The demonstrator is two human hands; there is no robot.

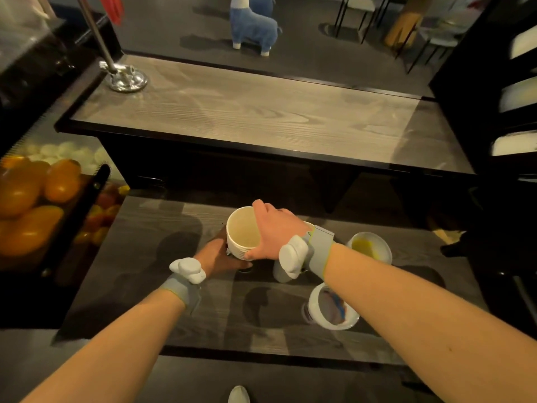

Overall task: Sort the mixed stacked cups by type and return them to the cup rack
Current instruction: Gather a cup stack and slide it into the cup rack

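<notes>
A white ribbed paper cup (pixel 242 232) stands at the middle of the dark lower counter (pixel 162 286), atop a stack whose lower part is hidden. My right hand (pixel 271 231) grips this cup's rim from above and the right. My left hand (pixel 216 255) holds the stack low down on its left side. Right of my right wrist stands a white cup with yellow inside (pixel 369 247). Another white cup with a printed inside (pixel 332 308) stands nearer to me. A further white cup (pixel 282 271) is mostly hidden under my right wrist.
A raised wooden counter (pixel 247 112) runs behind, with a chrome pole base (pixel 126 78) at its left end. Oranges (pixel 32 199) fill a display case on the left. A dark rack (pixel 494 97) holding white cups stands at the right. A blue llama figure (pixel 252 24) stands on the floor beyond.
</notes>
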